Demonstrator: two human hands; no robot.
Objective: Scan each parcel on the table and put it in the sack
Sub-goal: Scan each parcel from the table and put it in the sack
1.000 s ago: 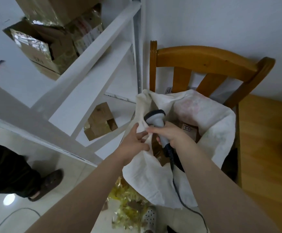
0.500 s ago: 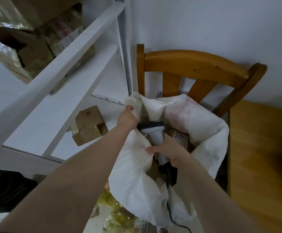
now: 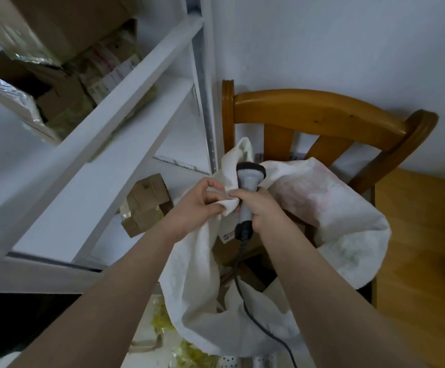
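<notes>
Sack [image 3: 330,208], white woven cloth, one: it is sitting slumped against the chair [image 3: 319,112] with its mouth gaping open toward the camera.

Hands, two, both working at the sack's near rim.
- Left hand [image 3: 197,208]: it is pinching a fold of the rim between thumb and curled fingers.
- Right hand [image 3: 262,211]: it is wrapping its fingers round the scanner's handle, with its forefinger tip touching the same fold of cloth.

Scanner [image 3: 248,179], grey with a dark head, one: it is standing upright in the right hand, head uppermost, just above the sack's mouth.

Cable [image 3: 253,318], dark, one: it is trailing from the scanner's base down over the sack's front edge.

Parcel [image 3: 224,251], brown with a white label, one showing: it is lying inside the sack below the hands. How many more are lying under it cannot be told.

Chair, wooden, one: its slatted back is rising behind the sack.

Shelf unit [image 3: 125,83], white, one, standing to the left.
- Small cardboard box [image 3: 147,205], one, sitting on a lower shelf just beside the left hand.
- Stacked cardboard boxes [image 3: 64,83], several, crowding the upper shelf; an exact count cannot be told.
</notes>
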